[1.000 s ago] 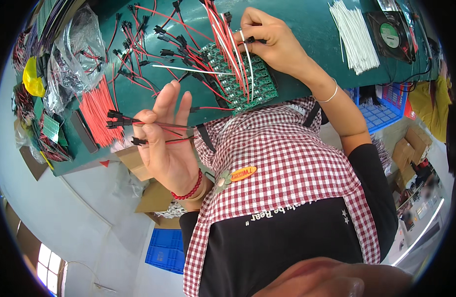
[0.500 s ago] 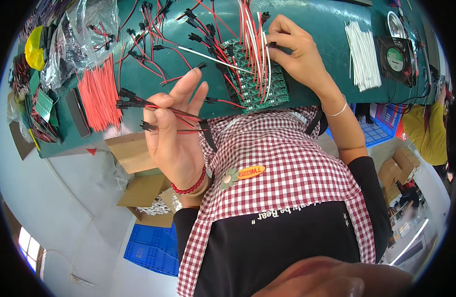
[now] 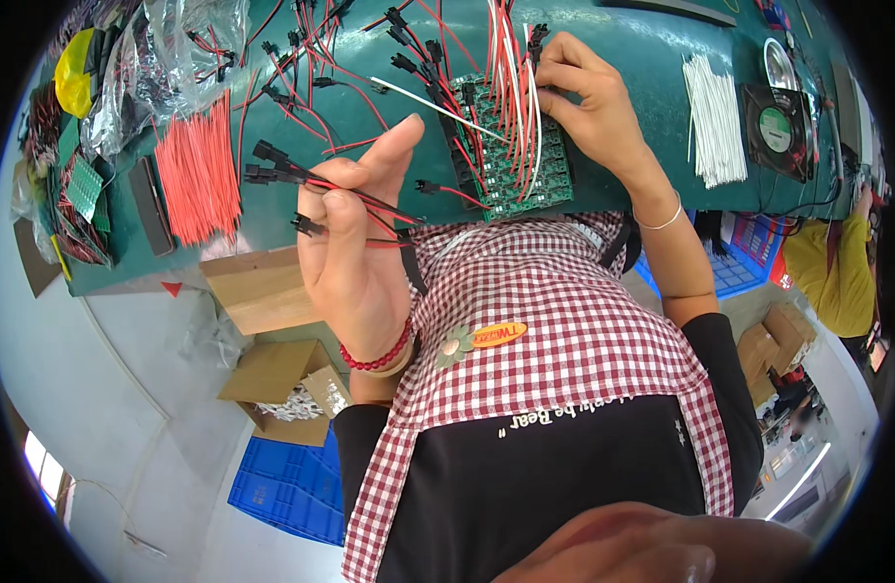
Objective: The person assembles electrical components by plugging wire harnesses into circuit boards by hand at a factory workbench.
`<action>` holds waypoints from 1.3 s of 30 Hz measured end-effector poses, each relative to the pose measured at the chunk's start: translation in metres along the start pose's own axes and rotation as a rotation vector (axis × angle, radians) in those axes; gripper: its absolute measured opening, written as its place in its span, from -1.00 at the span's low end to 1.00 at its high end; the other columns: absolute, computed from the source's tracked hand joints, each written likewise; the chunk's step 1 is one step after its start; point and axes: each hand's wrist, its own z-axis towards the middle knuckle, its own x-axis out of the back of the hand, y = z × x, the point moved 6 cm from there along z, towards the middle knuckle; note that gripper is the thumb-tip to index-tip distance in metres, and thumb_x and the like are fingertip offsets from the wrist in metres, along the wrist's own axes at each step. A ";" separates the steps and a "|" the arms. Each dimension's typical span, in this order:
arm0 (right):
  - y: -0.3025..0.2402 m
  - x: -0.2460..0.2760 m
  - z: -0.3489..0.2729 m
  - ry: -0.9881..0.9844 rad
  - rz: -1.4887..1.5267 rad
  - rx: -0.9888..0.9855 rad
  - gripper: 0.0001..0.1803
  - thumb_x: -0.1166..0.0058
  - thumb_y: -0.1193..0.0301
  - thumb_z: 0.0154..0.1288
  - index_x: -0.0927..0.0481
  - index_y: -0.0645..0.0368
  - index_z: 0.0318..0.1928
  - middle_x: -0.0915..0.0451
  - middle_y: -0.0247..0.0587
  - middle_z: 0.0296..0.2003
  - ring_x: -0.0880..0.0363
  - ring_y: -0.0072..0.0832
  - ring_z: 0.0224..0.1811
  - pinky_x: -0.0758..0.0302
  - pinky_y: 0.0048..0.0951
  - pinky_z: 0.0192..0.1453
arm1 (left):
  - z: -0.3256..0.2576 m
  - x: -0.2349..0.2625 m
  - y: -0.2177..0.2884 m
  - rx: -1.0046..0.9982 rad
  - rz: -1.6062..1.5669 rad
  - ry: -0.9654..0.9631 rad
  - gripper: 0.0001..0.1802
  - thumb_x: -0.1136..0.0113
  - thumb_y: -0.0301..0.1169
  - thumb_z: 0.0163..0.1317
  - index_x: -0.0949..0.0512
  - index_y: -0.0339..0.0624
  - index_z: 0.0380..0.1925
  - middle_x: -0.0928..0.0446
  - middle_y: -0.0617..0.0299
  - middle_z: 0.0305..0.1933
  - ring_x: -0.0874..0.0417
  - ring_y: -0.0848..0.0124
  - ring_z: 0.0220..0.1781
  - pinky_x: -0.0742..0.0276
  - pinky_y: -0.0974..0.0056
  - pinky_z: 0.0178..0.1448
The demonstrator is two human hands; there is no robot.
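Observation:
My left hand [image 3: 355,233] is raised in front of the table edge, its thumb and fingers closed on several connector leads [image 3: 370,206]. These have red and black wires, and their black plugs stick out to the left. To its right lies a green circuit board panel [image 3: 527,185] with rows of red and white wires [image 3: 506,92] rising from it. At the panel's far right side, my right hand [image 3: 588,107] has its thumb and fingers pinched beside the white wires. What sits between those fingertips is hidden. A black plug [image 3: 537,37] shows just beyond them.
A bundle of red wires [image 3: 197,180] lies at left beside a dark bar [image 3: 152,209] and clear plastic bags [image 3: 166,68]. Loose connector leads [image 3: 292,92] spread across the green table. White wires [image 3: 715,121] and a black fan [image 3: 778,131] lie at right.
My left hand has shifted a little to the right with the leads, and its fingers are drawn closer together. My right hand stays pinched by the panel's far right side.

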 end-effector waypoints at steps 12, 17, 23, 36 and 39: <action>-0.007 -0.001 -0.001 0.025 -0.079 0.067 -0.83 -0.27 0.55 0.00 -0.59 0.26 -0.34 -0.39 -0.23 -0.41 -0.45 -0.36 -0.36 -0.41 -0.40 -0.28 | 0.000 0.004 -0.002 0.005 -0.002 -0.008 -0.81 0.09 -0.30 0.45 -0.39 -0.19 -0.13 -0.47 -0.31 0.11 -0.43 -0.04 0.28 -0.17 -0.06 0.45; -0.009 0.001 -0.001 0.040 -0.133 0.112 -0.82 -0.27 0.53 -0.01 -0.58 0.25 -0.35 -0.39 -0.23 -0.42 -0.44 -0.31 -0.36 -0.41 -0.35 -0.28 | -0.002 0.006 -0.001 0.016 0.032 0.015 -0.81 0.09 -0.29 0.45 -0.39 -0.18 -0.14 -0.46 -0.32 0.12 -0.41 -0.06 0.30 -0.15 -0.07 0.46; -0.012 0.000 -0.003 0.042 -0.180 0.123 -0.82 -0.28 0.52 -0.02 -0.58 0.24 -0.36 -0.39 -0.23 -0.41 -0.44 -0.31 -0.35 -0.42 -0.34 -0.28 | -0.001 0.002 -0.004 0.021 0.033 0.000 -0.80 0.10 -0.28 0.46 -0.39 -0.17 -0.14 -0.45 -0.32 0.12 -0.41 -0.07 0.30 -0.13 -0.09 0.46; -0.007 -0.002 -0.001 0.058 -0.114 0.184 -0.82 -0.26 0.53 -0.01 -0.55 0.25 -0.36 -0.39 -0.23 -0.38 -0.45 -0.30 -0.33 -0.42 -0.33 -0.26 | -0.003 0.007 -0.002 0.005 0.083 -0.016 -0.82 0.11 -0.33 0.45 -0.41 -0.16 -0.11 -0.45 -0.28 0.14 -0.39 -0.08 0.31 -0.15 -0.13 0.45; -0.006 -0.001 -0.002 0.083 -0.093 0.186 -0.81 -0.26 0.56 -0.03 -0.54 0.27 -0.35 -0.39 -0.23 -0.38 -0.44 -0.32 -0.34 -0.40 -0.34 -0.27 | -0.002 0.003 -0.001 0.011 0.070 -0.030 -0.82 0.13 -0.34 0.46 -0.41 -0.17 -0.11 -0.45 -0.28 0.15 -0.38 -0.08 0.32 -0.14 -0.13 0.46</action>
